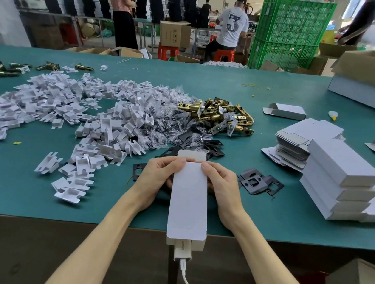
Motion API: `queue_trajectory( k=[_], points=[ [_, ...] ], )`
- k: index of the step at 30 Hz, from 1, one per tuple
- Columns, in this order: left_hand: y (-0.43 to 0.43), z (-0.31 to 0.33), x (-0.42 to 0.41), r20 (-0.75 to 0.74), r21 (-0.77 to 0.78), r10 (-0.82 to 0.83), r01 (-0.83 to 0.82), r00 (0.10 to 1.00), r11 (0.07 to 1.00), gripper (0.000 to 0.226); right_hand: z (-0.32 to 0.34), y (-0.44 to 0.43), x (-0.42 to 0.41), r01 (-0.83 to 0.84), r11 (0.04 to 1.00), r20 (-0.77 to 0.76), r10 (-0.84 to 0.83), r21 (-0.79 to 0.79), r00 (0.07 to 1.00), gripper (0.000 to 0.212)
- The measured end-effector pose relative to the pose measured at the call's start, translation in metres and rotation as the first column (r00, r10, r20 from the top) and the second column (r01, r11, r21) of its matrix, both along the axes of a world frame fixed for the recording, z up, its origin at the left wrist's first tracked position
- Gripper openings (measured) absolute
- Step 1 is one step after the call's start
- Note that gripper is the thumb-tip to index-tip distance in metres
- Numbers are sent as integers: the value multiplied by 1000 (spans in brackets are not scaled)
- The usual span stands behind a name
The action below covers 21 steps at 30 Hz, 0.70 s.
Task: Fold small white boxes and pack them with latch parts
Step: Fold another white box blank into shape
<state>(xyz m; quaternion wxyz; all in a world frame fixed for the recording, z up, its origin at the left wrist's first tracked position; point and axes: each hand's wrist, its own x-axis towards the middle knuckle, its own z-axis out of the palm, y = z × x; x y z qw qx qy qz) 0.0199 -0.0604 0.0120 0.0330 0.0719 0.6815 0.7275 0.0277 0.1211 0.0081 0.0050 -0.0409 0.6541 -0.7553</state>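
Green crates stand beyond yellow loops, perhaps rubber bands.

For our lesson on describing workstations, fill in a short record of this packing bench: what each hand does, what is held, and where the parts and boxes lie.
Left hand: grips the white box's left side, thumb on top
Right hand: grips its right side, thumb on top
Left of the hands: heap of white inserts on the green table
Beyond the hands: brass latches, with black plates nearer
Right of the hands: stacked boxes, flat blanks behind them
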Motion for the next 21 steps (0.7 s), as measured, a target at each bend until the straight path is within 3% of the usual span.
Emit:
queue_trajectory(
  k=[11,21],
  points=[
    [-2,-4,-2,-7,-10,-6,6,1000,1000,22,-2,0,-1,-1,1000,-13,1,26,1000,19],
    [-1,-3,1,-52,46,-8,11,999,999,23,0,0,1,-2,999,-117,6,42,993,11]
  ],
)
